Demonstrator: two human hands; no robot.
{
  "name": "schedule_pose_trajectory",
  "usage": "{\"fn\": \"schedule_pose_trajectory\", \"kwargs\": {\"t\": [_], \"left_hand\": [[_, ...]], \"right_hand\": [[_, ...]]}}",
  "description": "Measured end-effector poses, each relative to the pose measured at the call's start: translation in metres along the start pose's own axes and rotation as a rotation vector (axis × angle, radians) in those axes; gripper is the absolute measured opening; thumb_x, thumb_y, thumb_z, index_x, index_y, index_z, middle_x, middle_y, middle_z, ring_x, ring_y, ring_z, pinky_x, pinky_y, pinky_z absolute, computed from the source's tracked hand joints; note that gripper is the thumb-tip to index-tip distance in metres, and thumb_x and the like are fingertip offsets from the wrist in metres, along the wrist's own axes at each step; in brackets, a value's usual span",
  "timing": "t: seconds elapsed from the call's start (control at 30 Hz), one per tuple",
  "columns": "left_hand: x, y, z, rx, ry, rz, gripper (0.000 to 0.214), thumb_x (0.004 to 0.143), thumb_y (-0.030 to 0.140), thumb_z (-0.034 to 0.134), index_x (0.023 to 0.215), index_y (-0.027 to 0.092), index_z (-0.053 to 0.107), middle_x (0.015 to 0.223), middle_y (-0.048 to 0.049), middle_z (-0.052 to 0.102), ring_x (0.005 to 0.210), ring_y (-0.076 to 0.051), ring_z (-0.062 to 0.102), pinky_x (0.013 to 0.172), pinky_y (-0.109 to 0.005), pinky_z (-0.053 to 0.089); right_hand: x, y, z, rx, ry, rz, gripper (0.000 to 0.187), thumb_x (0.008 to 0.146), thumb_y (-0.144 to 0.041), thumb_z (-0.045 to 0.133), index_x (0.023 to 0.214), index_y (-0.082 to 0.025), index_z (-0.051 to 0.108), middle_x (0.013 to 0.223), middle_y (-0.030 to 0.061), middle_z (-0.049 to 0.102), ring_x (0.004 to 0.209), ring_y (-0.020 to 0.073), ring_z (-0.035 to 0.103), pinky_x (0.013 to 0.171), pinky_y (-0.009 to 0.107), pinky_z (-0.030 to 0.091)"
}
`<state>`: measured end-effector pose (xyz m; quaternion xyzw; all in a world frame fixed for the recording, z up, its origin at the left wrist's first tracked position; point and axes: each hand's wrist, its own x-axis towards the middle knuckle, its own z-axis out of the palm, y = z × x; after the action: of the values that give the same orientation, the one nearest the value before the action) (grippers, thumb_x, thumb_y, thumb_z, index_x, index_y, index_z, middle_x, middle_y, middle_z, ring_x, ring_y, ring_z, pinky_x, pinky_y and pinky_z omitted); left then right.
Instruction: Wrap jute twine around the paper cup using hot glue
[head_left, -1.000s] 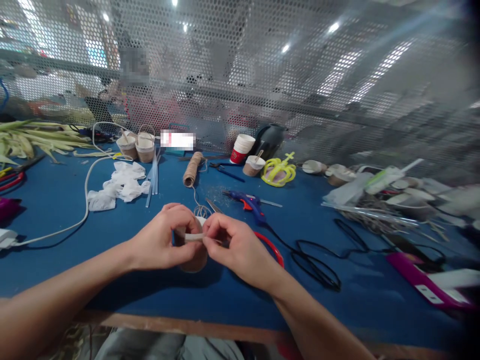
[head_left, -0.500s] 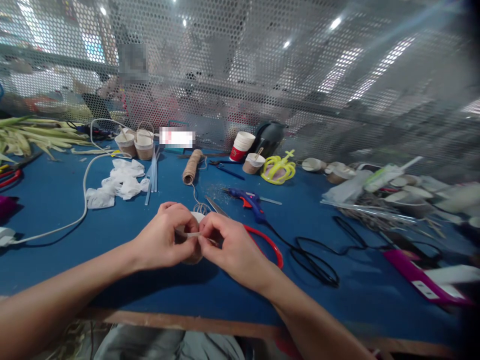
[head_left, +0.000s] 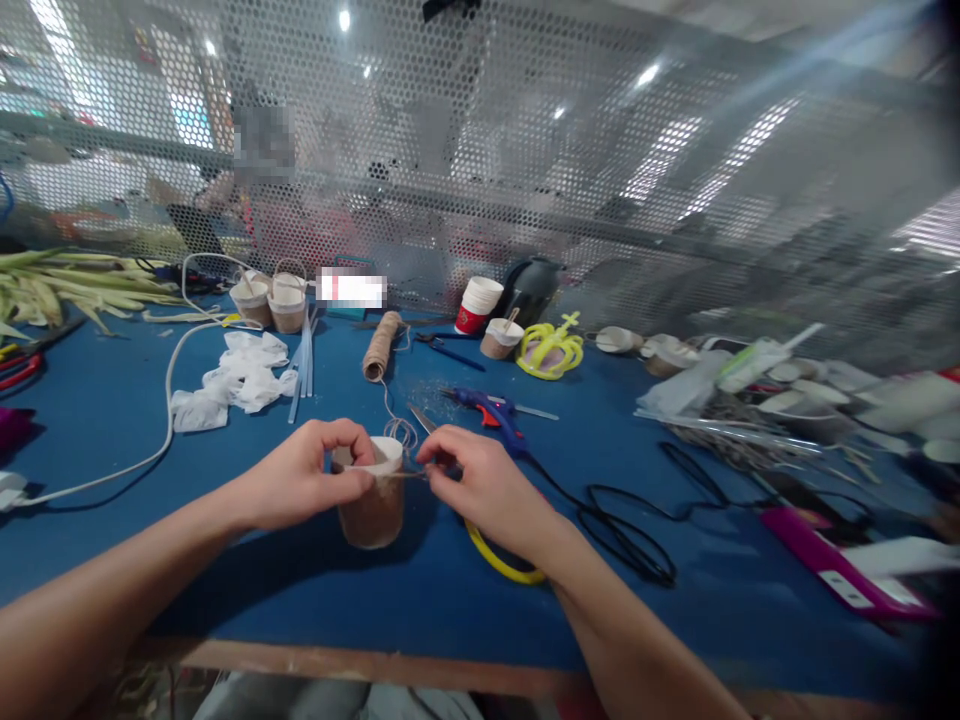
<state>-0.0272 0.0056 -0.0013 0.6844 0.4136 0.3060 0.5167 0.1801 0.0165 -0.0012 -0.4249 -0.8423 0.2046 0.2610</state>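
Note:
A small brown paper cup (head_left: 371,505) wrapped in twine stands on the blue table (head_left: 105,410) near the front edge. My left hand (head_left: 307,478) grips the cup's white rim with closed fingers. My right hand (head_left: 480,485) pinches a thin strand of twine (head_left: 405,474) that runs taut to the cup's rim. A spool of twine (head_left: 379,346) lies behind the cup, and its loose thread trails toward my hands. Just past my right hand lies a blue glue gun (head_left: 487,410).
Scissors with a yellow loop handle (head_left: 495,560) lie under my right wrist. A black cable (head_left: 622,530) coils at the right. White tissue (head_left: 232,375), a white cord, cups (head_left: 274,300) and a yellow crown (head_left: 551,350) lie farther back. Behind the perforated screen sits another person.
My hands have moved apart. The right hand has drawn the strand out to the right, and the cup now shows upright below the left hand.

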Motion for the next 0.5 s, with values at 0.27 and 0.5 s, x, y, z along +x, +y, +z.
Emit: {"fn": "schedule_pose_trajectory", "kwargs": {"t": [0.27, 0.5], "left_hand": [[-0.012, 0.006, -0.025, -0.542, -0.37, 0.034, 0.011, 0.063, 0.021, 0.065, 0.064, 0.013, 0.057, 0.073, -0.0036, 0.058, 0.071, -0.016, 0.05, 0.065, -0.027, 0.039], [-0.019, 0.009, -0.025, -0.62, -0.563, 0.127, 0.012, 0.056, 0.023, 0.068, 0.056, 0.016, 0.058, 0.06, -0.0031, 0.051, 0.072, -0.02, 0.049, 0.071, -0.035, 0.042]], "right_hand": [[-0.001, 0.001, -0.005, -0.106, -0.191, 0.04, 0.02, 0.067, -0.002, 0.049, 0.073, -0.016, 0.062, 0.07, 0.001, 0.063, 0.062, 0.0118, 0.055, 0.059, 0.021, 0.041], [0.018, 0.012, -0.009, -0.171, -0.117, 0.105, 0.019, 0.074, -0.007, 0.048, 0.078, -0.016, 0.064, 0.08, 0.0054, 0.068, 0.071, 0.0151, 0.06, 0.065, 0.025, 0.044]]}}
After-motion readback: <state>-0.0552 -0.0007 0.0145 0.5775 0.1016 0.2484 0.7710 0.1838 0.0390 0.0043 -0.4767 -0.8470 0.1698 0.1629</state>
